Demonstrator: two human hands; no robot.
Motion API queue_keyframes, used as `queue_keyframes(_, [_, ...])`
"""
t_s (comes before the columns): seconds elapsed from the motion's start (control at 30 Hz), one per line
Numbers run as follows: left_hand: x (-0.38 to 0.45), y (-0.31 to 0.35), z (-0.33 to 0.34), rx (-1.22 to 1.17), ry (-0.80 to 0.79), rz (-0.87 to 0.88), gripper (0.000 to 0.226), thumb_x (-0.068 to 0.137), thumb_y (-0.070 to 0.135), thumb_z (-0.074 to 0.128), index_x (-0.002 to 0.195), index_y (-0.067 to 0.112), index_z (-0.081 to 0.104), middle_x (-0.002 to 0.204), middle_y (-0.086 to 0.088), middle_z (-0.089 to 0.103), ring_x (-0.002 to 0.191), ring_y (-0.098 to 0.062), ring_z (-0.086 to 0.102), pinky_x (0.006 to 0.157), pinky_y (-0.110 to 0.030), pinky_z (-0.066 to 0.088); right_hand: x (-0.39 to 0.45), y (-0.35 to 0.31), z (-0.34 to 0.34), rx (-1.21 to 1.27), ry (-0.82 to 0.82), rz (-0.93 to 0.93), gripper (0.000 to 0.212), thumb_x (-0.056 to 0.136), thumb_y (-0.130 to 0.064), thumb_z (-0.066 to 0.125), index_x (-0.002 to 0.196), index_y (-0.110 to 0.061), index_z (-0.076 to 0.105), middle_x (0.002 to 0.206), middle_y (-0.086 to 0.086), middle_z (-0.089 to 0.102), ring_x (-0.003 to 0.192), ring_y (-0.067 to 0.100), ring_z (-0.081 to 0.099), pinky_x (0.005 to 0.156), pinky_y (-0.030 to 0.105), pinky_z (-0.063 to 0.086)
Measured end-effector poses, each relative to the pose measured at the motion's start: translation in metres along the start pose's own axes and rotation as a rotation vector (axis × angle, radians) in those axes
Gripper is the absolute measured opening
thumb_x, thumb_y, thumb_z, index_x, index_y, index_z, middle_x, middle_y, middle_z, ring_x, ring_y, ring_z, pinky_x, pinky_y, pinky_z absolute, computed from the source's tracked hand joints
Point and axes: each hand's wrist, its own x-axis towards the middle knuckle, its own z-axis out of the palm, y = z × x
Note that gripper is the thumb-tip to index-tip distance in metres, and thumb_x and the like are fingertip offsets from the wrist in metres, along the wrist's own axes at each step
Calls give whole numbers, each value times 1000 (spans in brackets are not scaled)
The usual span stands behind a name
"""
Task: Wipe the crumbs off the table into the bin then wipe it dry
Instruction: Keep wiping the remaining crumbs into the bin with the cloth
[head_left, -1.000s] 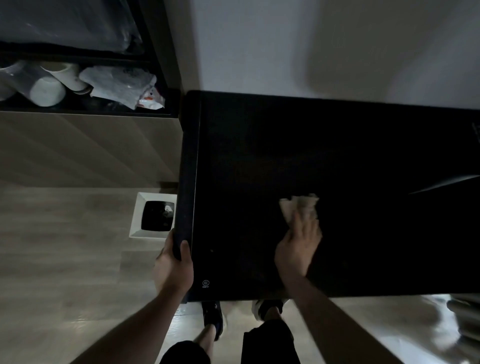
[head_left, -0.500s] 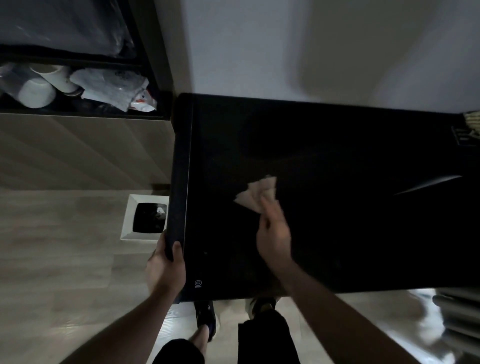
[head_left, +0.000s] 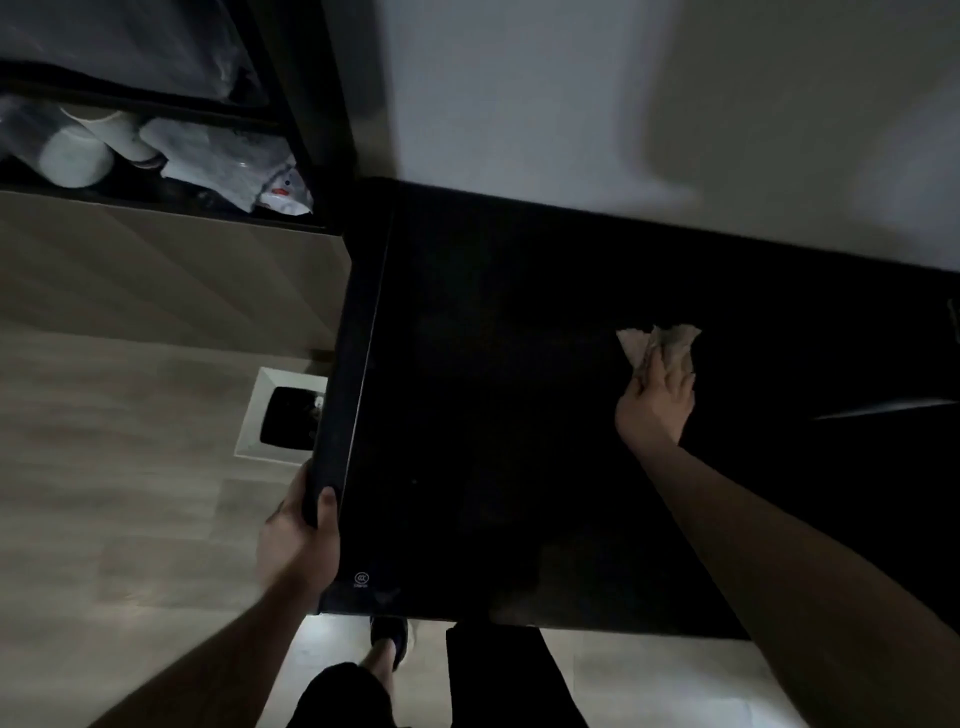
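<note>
The black table (head_left: 519, 415) filled most of the view, its far edge against a pale wall (head_left: 571, 104) and its left edge overhanging a light wooden floor (head_left: 104, 467). Beyond the table's far left corner stood a dark shelf unit (head_left: 291, 130) holding white cups (head_left: 78, 156) and crumpled packets (head_left: 234, 166), all dim and blurred.

On the floor, just beside the table's left edge and partly hidden under it, sat the bin (head_left: 249, 415), white-rimmed with a dark opening.

The left hand (head_left: 296, 545) gripped the left edge near the near left corner, thumb on top of the surface and fingers curled underneath. The right hand (head_left: 657, 400) lay well out on the surface, toward the right side and nearer the far edge than the near one. Its fingers pressed down on a crumpled light cloth (head_left: 660, 343), which lay on the tabletop and stuck out beyond the fingertips toward the far edge. Whether the fingers were curled round the cloth or only flat on it could not be told.

Crumbs could not be made out on the dark surface.
</note>
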Motion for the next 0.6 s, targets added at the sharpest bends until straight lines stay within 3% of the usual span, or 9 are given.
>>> queue_keyframes(0.17, [-1,5,1,24,25,-65,63,89,57,33,151,47,40,108,-12,76,96,-39,70,80,-49,58,-39,-69,32,21,88,-273,69,86,-21,35,155,-14,40,163,16,35,151,37,30,120,49,27])
queue_keyframes(0.27, [-2,4,2,48,30,-63,64,88,61,32,151,49,39,104,-13,76,94,-39,71,79,-51,59,-83,-117,49,153,-7,-442,67,81,-17,39,147,-14,52,162,12,39,152,32,31,121,46,28])
queue_keyframes(0.37, [-1,5,1,67,40,-48,63,89,60,33,150,46,42,102,-16,76,93,-42,71,75,-47,57,-123,-162,62,309,-204,-583,60,86,-9,46,145,-19,56,161,10,41,150,27,36,123,41,28])
queue_keyframes(0.47, [-1,5,1,90,40,-41,65,89,61,33,151,44,41,104,-19,76,94,-43,72,74,-46,56,-149,-189,55,442,-474,-614,64,89,-6,44,152,-20,48,163,7,37,151,22,34,125,34,26])
queue_keyframes(0.6, [-1,7,1,71,27,-70,63,88,59,33,150,48,41,102,-16,76,93,-41,71,75,-45,57,-135,-163,36,534,-364,-539,54,102,-5,41,151,-25,49,163,-2,39,152,12,32,126,26,21])
